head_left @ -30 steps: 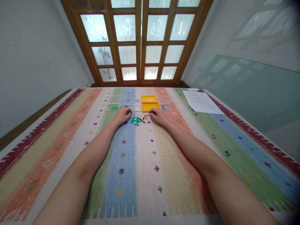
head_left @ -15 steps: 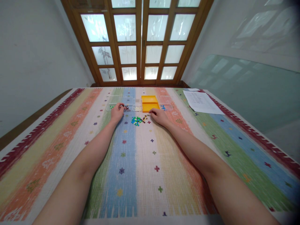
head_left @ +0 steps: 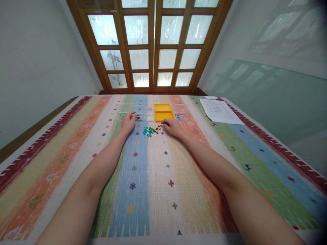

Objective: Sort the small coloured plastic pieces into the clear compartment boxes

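My left hand (head_left: pixel 128 122) rests at the near edge of the clear plastic boxes, beside one with small dark pieces (head_left: pixel 138 117) in it. Its thumb and forefinger are apart, and I see nothing between them. In front of the yellow box (head_left: pixel 164 117), my right hand (head_left: pixel 172 126) has its fingertips pressed together at the table; whatever they hold is too small to make out. Just left of those fingertips lie a few loose brown and yellow pieces (head_left: pixel 158 128). They border a pile of small blue and green pieces (head_left: pixel 148 131) on the tablecloth.
Open clear boxes flank the yellow one: green pieces (head_left: pixel 122 116) at the left, pale pieces (head_left: pixel 150 117) in the middle, blue pieces (head_left: pixel 177 117) at the right. A printed sheet of paper (head_left: pixel 221 111) lies at the far right of the striped tablecloth (head_left: pixel 163 177).
My left thumb and forefinger have moved slightly apart over the dark pieces. My right hand has barely shifted, its fingertips still by the loose brown and yellow pieces.
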Motion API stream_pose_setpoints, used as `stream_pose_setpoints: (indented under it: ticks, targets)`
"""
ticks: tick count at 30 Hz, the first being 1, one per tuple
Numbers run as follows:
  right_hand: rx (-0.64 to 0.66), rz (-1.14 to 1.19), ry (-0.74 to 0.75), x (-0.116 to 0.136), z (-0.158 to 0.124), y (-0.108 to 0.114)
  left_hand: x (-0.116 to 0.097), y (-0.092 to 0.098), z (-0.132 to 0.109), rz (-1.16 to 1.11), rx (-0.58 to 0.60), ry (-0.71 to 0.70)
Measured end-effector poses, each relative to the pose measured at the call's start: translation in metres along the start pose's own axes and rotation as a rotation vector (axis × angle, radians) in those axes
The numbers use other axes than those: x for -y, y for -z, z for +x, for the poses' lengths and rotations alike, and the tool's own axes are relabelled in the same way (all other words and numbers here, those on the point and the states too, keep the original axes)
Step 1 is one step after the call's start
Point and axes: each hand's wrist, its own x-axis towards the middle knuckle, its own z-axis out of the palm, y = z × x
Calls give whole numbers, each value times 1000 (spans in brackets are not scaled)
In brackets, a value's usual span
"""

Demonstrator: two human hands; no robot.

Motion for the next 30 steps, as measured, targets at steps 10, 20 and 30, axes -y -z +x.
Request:
stream_pose_setpoints:
  ticks: [10, 20, 30]
  targets:
    - [68, -62, 60, 3, 1, -2, -9, 1, -5, 110, 22, -151]
    - [130, -145, 100, 9, 0, -6, -16, -8, -15, 202, 185, -270]
    - [179, -216, 33, 17, 2, -4, -24, -13, -22, 336, 291, -370]
